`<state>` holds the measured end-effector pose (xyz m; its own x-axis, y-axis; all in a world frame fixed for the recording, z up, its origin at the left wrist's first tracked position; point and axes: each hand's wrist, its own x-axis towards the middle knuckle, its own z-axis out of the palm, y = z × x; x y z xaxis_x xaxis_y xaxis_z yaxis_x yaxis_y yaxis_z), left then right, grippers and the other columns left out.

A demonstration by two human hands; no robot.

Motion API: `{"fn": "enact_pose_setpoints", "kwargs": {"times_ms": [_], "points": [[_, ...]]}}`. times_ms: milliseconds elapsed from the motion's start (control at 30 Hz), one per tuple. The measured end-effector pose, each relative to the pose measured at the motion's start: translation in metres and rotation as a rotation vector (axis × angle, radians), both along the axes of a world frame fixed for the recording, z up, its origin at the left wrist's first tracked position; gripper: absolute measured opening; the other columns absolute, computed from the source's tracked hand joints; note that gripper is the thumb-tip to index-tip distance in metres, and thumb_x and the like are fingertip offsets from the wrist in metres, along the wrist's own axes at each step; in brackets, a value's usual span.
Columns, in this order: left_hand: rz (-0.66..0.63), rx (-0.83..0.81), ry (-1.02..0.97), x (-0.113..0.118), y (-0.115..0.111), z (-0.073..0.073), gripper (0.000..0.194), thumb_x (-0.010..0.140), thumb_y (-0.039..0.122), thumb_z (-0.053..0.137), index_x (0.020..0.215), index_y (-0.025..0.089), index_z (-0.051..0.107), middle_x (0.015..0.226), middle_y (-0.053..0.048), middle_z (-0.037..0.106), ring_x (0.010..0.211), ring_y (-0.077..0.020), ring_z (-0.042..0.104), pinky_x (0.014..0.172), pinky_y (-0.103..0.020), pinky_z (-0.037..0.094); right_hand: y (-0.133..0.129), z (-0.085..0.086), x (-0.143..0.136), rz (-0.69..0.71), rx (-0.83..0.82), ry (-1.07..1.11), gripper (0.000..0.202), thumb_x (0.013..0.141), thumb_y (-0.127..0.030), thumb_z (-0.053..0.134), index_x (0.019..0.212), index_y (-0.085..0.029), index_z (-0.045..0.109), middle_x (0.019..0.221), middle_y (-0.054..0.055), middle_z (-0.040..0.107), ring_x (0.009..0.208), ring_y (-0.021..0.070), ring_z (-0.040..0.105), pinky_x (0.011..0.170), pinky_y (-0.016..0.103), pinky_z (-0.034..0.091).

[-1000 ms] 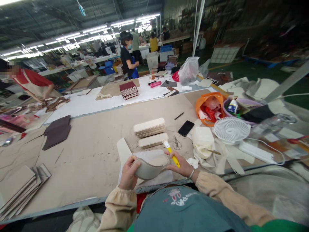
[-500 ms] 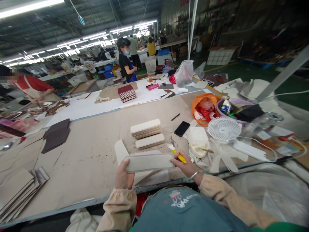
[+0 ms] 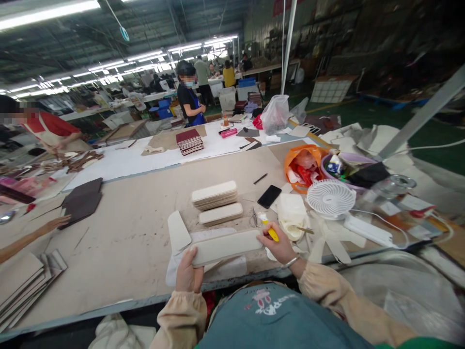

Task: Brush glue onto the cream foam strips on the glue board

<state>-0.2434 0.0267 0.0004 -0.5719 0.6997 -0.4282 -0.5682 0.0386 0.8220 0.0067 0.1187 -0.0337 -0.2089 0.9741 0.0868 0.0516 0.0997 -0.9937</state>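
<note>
A long pale panel with rounded ends (image 3: 228,248) is held level above the near table edge. My left hand (image 3: 189,271) grips its left end, thumb on top. My right hand (image 3: 278,245) pinches the right end and also holds a yellow-handled tool (image 3: 272,234) against the palm. Just beyond the panel lie two stacks of similar pale pieces, a taller one (image 3: 214,195) and a lower one (image 3: 221,214). A loose pale piece (image 3: 178,231) rests at the left of the panel, and small scissors (image 3: 254,219) lie beside the lower stack.
On the table (image 3: 127,232) are a black phone (image 3: 269,196), a white fan (image 3: 331,198), an orange bag (image 3: 303,167) and dark sheets (image 3: 84,201). Another person's hand (image 3: 54,224) touches the dark sheets. Folded panels (image 3: 29,286) lie at the near left.
The panel has tilted slightly, its right end now higher. Another person's arm has come in from the left to the dark sheets. The view has shifted a little.
</note>
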Motion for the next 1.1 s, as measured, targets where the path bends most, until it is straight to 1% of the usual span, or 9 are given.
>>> {"fn": "enact_pose_setpoints", "kwargs": {"times_ms": [200, 333, 400, 533, 600, 733, 867, 967, 1100], "points": [[-0.021, 0.021, -0.09, -0.013, -0.001, -0.009, 0.013, 0.07, 0.016, 0.061, 0.083, 0.016, 0.061, 0.082, -0.002, 0.068, 0.078, -0.0144, 0.064, 0.072, -0.026, 0.054, 0.01, -0.003, -0.01, -0.011, -0.052, 0.013, 0.033, 0.068, -0.04, 0.068, 0.079, -0.023, 0.041, 0.07, -0.002, 0.051, 0.058, 0.0135, 0.05, 0.054, 0.027, 0.045], [-0.164, 0.001, -0.092, -0.035, 0.006, -0.019, 0.021, 0.067, 0.022, 0.064, 0.086, 0.013, 0.061, 0.082, -0.005, 0.068, 0.078, -0.018, 0.064, 0.068, -0.029, 0.053, 0.022, -0.016, -0.024, -0.061, -0.06, -0.002, 0.035, 0.066, -0.041, 0.069, 0.078, -0.023, 0.042, 0.07, -0.002, 0.054, 0.06, 0.0154, 0.054, 0.056, 0.029, 0.047], [-0.219, -0.037, -0.065, -0.047, 0.013, -0.027, 0.025, 0.063, 0.025, 0.067, 0.083, 0.013, 0.061, 0.077, -0.005, 0.067, 0.074, -0.0175, 0.063, 0.064, -0.028, 0.051, 0.029, -0.023, -0.032, -0.091, -0.065, -0.024, 0.035, 0.065, -0.041, 0.07, 0.078, -0.023, 0.043, 0.07, -0.001, 0.055, 0.061, 0.0161, 0.055, 0.058, 0.03, 0.048], [-0.204, -0.183, -0.006, -0.071, 0.035, -0.045, 0.027, 0.051, 0.025, 0.074, 0.068, 0.014, 0.055, 0.061, 0.001, 0.061, 0.057, -0.0108, 0.058, 0.053, -0.022, 0.046, 0.048, -0.038, -0.05, -0.159, -0.06, -0.13, 0.034, 0.066, -0.043, 0.068, 0.079, -0.023, 0.044, 0.069, -0.001, 0.056, 0.061, 0.0166, 0.057, 0.059, 0.031, 0.049], [-0.211, -0.215, 0.001, -0.083, 0.05, -0.055, 0.03, 0.047, 0.024, 0.076, 0.064, 0.014, 0.053, 0.057, 0.003, 0.058, 0.052, -0.0089, 0.055, 0.05, -0.021, 0.044, 0.06, -0.046, -0.059, -0.19, -0.049, -0.202, 0.034, 0.066, -0.043, 0.068, 0.08, -0.022, 0.045, 0.069, -0.001, 0.057, 0.06, 0.0169, 0.057, 0.06, 0.032, 0.049], [-0.222, -0.251, 0.023, -0.105, 0.083, -0.074, 0.032, 0.044, 0.024, 0.077, 0.063, 0.015, 0.052, 0.053, 0.005, 0.056, 0.05, -0.0086, 0.054, 0.049, -0.021, 0.042, 0.084, -0.058, -0.079, -0.255, -0.043, -0.303, 0.034, 0.065, -0.044, 0.067, 0.081, -0.022, 0.045, 0.07, 0.0, 0.06, 0.062, 0.0183, 0.059, 0.063, 0.034, 0.049], [-0.212, -0.279, 0.047, -0.123, 0.113, -0.093, 0.034, 0.042, 0.025, 0.078, 0.062, 0.016, 0.051, 0.053, 0.005, 0.056, 0.05, -0.0098, 0.054, 0.049, -0.023, 0.043, 0.105, -0.067, -0.097, -0.276, -0.007, -0.34, 0.031, 0.066, -0.043, 0.064, 0.08, -0.023, 0.044, 0.066, -0.002, 0.059, 0.058, 0.0169, 0.058, 0.059, 0.031, 0.049], [-0.214, -0.283, 0.058, -0.134, 0.128, -0.104, 0.035, 0.04, 0.026, 0.078, 0.063, 0.016, 0.053, 0.053, 0.005, 0.056, 0.051, -0.0103, 0.055, 0.051, -0.023, 0.044, 0.118, -0.074, -0.108, -0.293, -0.027, -0.372, 0.029, 0.066, -0.041, 0.063, 0.079, -0.024, 0.043, 0.066, -0.003, 0.059, 0.06, 0.0166, 0.058, 0.061, 0.03, 0.049], [-0.236, -0.277, 0.058, -0.144, 0.139, -0.111, 0.035, 0.04, 0.027, 0.078, 0.064, 0.016, 0.055, 0.056, 0.003, 0.059, 0.053, -0.0112, 0.057, 0.052, -0.024, 0.046, 0.128, -0.081, -0.119, -0.299, -0.056, -0.37, 0.029, 0.066, -0.04, 0.063, 0.078, -0.024, 0.042, 0.066, -0.003, 0.058, 0.06, 0.0161, 0.057, 0.062, 0.029, 0.048]]}}
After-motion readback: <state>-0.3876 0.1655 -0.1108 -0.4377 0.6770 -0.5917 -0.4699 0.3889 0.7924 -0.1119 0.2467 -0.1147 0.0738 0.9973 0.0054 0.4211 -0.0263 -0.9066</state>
